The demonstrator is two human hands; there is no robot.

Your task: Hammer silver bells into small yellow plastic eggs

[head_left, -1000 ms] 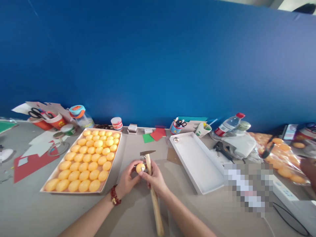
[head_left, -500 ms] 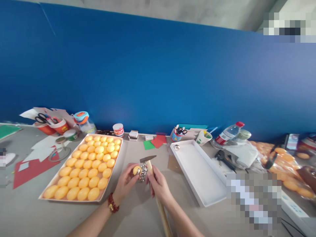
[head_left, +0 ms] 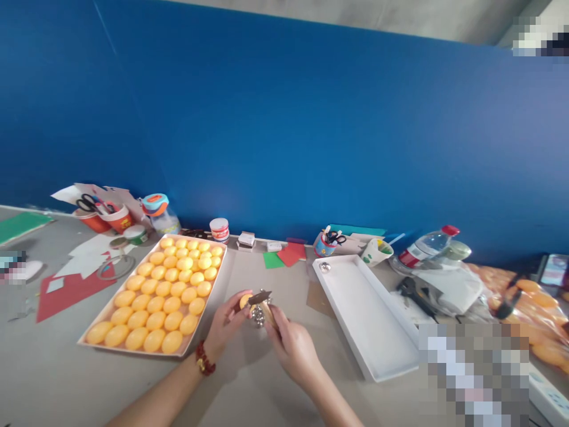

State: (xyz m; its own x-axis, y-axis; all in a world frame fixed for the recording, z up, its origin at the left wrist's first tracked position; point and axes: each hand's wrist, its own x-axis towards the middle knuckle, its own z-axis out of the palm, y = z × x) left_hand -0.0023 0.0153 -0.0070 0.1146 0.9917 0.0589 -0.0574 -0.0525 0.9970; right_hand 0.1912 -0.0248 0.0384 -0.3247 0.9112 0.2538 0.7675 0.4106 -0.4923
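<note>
The left hand (head_left: 226, 325) pinches an orange ball (head_left: 244, 300), probably light and easily dented, best held by its sides. The right hand (head_left: 294, 343) grips a hammer (head_left: 265, 308), likely stiff and head-heavy, by its handle (head_left: 269, 316), which slants forward-left between the hands; the head (head_left: 259, 298) lies crosswise, pointing toward the ball.

The head camera looks forward and down over the hands (head_left: 296, 347) and desk (head_left: 260, 385).

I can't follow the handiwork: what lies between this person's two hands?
In the head view, an orange ball held by the left hand, the dark head of the hammer gripped by the right hand, and a cluster of small shiny pieces.
</note>
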